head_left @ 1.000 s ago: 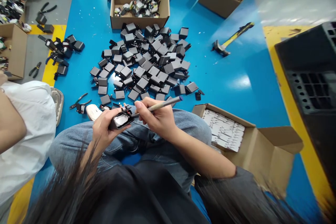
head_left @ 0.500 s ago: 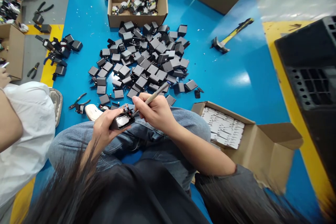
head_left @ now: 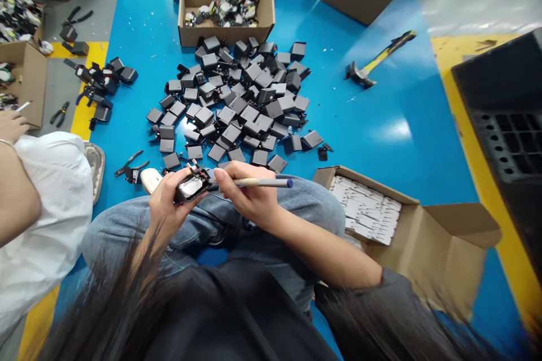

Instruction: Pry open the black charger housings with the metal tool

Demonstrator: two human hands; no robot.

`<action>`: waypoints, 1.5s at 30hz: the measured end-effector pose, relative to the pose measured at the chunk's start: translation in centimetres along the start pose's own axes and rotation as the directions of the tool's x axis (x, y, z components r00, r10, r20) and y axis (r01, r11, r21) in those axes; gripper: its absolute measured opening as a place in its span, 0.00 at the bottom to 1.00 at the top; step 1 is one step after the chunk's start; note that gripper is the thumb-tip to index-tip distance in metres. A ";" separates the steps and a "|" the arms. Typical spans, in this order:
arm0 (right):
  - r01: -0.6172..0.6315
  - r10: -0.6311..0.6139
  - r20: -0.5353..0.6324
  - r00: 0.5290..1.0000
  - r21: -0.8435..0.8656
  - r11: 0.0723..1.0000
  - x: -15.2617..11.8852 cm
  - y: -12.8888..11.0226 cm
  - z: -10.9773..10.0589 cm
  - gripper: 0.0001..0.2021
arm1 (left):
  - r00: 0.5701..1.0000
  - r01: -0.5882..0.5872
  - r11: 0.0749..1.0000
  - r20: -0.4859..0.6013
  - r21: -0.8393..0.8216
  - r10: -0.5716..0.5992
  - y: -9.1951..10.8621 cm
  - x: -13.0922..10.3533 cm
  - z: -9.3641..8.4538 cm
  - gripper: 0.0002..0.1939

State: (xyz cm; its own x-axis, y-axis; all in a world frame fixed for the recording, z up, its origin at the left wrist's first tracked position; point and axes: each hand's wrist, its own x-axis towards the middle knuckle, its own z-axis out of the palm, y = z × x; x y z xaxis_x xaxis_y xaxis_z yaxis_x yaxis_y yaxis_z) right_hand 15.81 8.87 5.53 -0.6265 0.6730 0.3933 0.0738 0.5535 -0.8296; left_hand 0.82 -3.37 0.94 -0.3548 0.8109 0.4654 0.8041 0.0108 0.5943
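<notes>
The case (head_left: 186, 190) in the left hand (head_left: 166, 197) looks like dark matt plastic, with a smooth white face inside and small coppery metal prongs. In the right hand (head_left: 256, 194), the tool (head_left: 265, 183) has a smooth, pale handle with a blue end; its material is unclear. Beyond both hands, the grey blocks (head_left: 231, 134) look like smooth, satin plastic on a glossy blue floor (head_left: 364, 141) that throws back a bright glare. Right of the right hand, the open carton (head_left: 440, 237) is dull brown cardboard. Beneath the hands, the jeans (head_left: 122, 225) are faded, slightly coarse denim.
</notes>
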 end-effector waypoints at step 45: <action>-0.201 0.243 -0.066 0.968 0.384 0.901 1.4 0.5 -1.1 0.22 | 0.995 0.034 0.989 0.095 -0.147 -0.020 0.4 0.6 -0.1 0.25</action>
State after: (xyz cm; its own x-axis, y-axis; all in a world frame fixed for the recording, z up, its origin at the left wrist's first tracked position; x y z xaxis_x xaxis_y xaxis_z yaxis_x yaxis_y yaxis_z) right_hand 15.82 10.64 6.08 -0.5372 0.8183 0.2046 -0.1057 0.1754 -0.9788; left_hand 0.85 -2.91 1.54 -0.3240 0.8623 0.3892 0.7130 -0.0479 0.6995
